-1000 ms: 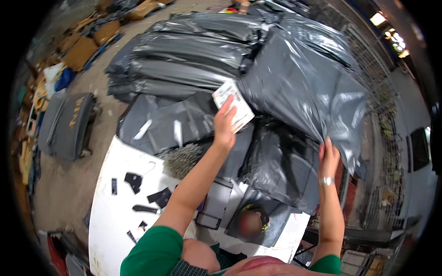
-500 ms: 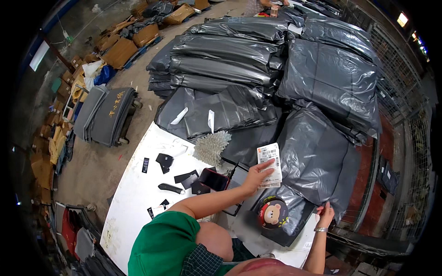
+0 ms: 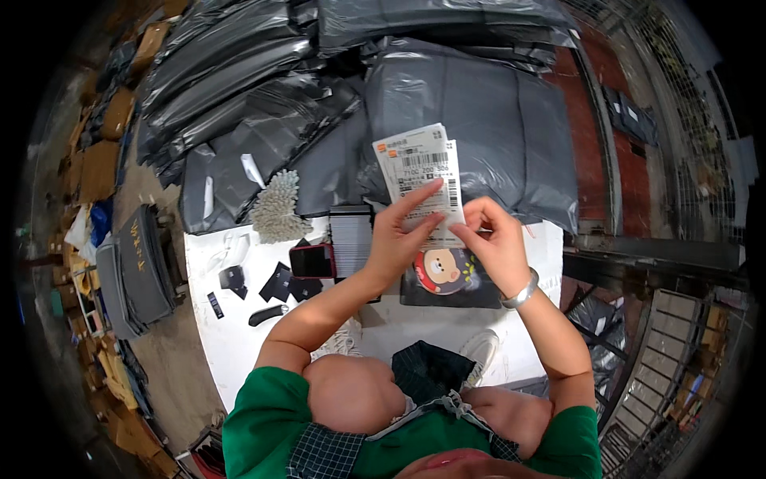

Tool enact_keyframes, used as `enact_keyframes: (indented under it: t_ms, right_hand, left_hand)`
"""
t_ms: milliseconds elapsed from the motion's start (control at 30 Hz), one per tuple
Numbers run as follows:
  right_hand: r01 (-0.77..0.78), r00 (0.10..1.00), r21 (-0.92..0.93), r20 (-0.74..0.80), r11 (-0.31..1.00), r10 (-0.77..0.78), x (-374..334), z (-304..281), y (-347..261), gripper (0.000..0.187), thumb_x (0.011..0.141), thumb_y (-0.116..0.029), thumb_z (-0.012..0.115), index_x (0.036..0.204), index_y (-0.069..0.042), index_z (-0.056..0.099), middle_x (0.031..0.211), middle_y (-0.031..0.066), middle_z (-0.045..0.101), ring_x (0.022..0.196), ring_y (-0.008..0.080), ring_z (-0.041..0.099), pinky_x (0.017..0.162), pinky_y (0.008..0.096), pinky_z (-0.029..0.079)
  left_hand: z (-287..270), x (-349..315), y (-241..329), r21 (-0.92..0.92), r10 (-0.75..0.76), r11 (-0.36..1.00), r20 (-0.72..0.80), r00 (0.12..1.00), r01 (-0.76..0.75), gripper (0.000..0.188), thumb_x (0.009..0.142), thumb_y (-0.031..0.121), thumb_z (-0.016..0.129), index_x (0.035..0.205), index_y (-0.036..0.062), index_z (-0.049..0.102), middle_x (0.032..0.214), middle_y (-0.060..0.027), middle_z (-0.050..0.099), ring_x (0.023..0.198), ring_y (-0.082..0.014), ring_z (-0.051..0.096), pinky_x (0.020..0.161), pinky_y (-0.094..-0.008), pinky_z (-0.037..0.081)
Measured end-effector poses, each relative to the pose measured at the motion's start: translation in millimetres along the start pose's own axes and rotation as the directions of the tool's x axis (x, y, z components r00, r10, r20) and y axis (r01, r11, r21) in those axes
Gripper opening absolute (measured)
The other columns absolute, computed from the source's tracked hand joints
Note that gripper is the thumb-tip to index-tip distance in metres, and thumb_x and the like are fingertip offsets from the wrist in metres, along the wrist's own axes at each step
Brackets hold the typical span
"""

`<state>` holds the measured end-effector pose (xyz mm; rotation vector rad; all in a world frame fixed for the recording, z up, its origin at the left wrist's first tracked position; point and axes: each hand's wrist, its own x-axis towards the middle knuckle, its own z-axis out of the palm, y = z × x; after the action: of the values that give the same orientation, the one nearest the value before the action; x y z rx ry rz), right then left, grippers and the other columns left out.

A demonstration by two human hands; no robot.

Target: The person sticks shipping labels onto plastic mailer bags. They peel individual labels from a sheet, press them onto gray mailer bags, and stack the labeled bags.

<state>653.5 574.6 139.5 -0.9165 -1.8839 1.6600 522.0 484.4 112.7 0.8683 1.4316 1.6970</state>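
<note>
A few white printed shipping labels (image 3: 415,152) are fanned together above the table. My left hand (image 3: 397,235) grips the stack from the left, thumb and fingers closed on it. At the lower right edge of the labels, my right hand (image 3: 493,243) pinches with thumb and forefinger; a silver bracelet is on that wrist. Just below both hands lies a flat black item with a round cartoon bear picture (image 3: 441,273), partly hidden by the hands. Beyond the labels rests a large filled grey plastic bag (image 3: 487,120).
On the white table (image 3: 231,343) lie a phone (image 3: 311,261), a stack of thin sheets (image 3: 351,243), a dark knife-shaped tool (image 3: 267,314), black tags (image 3: 278,281) and a shaggy grey mitt (image 3: 276,209). More grey bags (image 3: 239,56) are piled behind. Dark folded mats (image 3: 137,271) stand at left.
My right hand has left the grey bag's edge and come up to the labels. My left hand still holds them, now more fanned. The view has turned downward toward the table.
</note>
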Motion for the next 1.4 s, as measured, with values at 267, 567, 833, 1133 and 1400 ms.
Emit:
enact_keyframes:
  t_ms: [267, 567, 833, 1133, 1400]
  right_hand:
    - [-0.112, 0.993, -0.042, 0.037, 0.993, 0.113, 4.9, -11.5, 7.1, 0.02, 0.086, -0.014, 0.056, 0.073, 0.0, 0.057, 0.06, -0.0036, 0.053, 0.053, 0.0016, 0.046, 0.05, 0.0172, 0.038]
    - [-0.093, 0.992, 0.192, -0.064, 0.977, 0.107, 9.0, -23.4, -1.2, 0.024, 0.089, -0.012, 0.05, 0.093, 0.009, 0.059, 0.078, 0.0089, 0.063, 0.064, 0.0117, 0.061, 0.059, 0.0237, 0.054]
    - [-0.107, 0.994, 0.164, -0.016, 0.981, 0.111, 3.8, -25.8, 2.3, 0.023, 0.089, -0.013, 0.05, 0.095, 0.008, 0.059, 0.082, 0.0093, 0.063, 0.067, 0.0119, 0.062, 0.06, 0.0238, 0.054]
    - [-0.067, 0.991, -0.004, -0.113, 0.998, 0.066, 3.1, -26.0, -3.8, 0.025, 0.084, -0.01, 0.056, 0.104, 0.006, 0.055, 0.092, 0.0129, 0.062, 0.083, 0.0205, 0.061, 0.07, 0.0303, 0.051]
    - [0.26, 0.963, -0.399, 0.042, 0.88, -0.266, -23.5, 2.0, -7.0, 0.011, 0.076, -0.01, 0.063, 0.083, -0.004, 0.059, 0.081, 0.0033, 0.061, 0.076, 0.0154, 0.056, 0.07, 0.0285, 0.042]
  left_hand:
    - [-12.6, 3.4, 12.4, -0.088, -0.008, 0.996, 0.197, 0.98, 0.026, 0.051, 0.086, 0.001, 0.043, 0.136, 0.0071, 0.031, 0.138, -0.0076, 0.032, 0.125, -0.0148, 0.03, 0.101, -0.0265, 0.025]
    - [-31.4, 5.2, 0.2, -0.041, -0.329, 0.938, 0.196, 0.924, 0.343, 0.023, 0.084, 0.006, 0.051, 0.104, 0.0005, 0.061, 0.097, -0.0048, 0.061, 0.085, -0.0083, 0.056, 0.077, -0.0213, 0.045]
    - [-25.2, 3.0, -4.7, 0.01, -0.355, 0.934, 0.15, 0.923, 0.358, 0.016, 0.075, 0.009, 0.066, 0.088, -0.0005, 0.064, 0.081, -0.0028, 0.062, 0.072, -0.0067, 0.056, 0.062, -0.0187, 0.045]
    - [-26.4, 2.0, -1.3, -0.003, -0.324, 0.943, 0.229, 0.918, 0.334, 0.015, 0.077, 0.011, 0.064, 0.086, -0.0014, 0.065, 0.082, -0.0042, 0.064, 0.072, -0.0069, 0.056, 0.066, -0.0201, 0.044]
    - [-10.0, -11.1, 4.3, 0.093, -0.281, 0.959, 0.212, 0.936, 0.267, 0.009, 0.075, 0.01, 0.064, 0.077, 0.0011, 0.061, 0.074, -0.0002, 0.059, 0.07, -0.0049, 0.054, 0.063, -0.0184, 0.043]
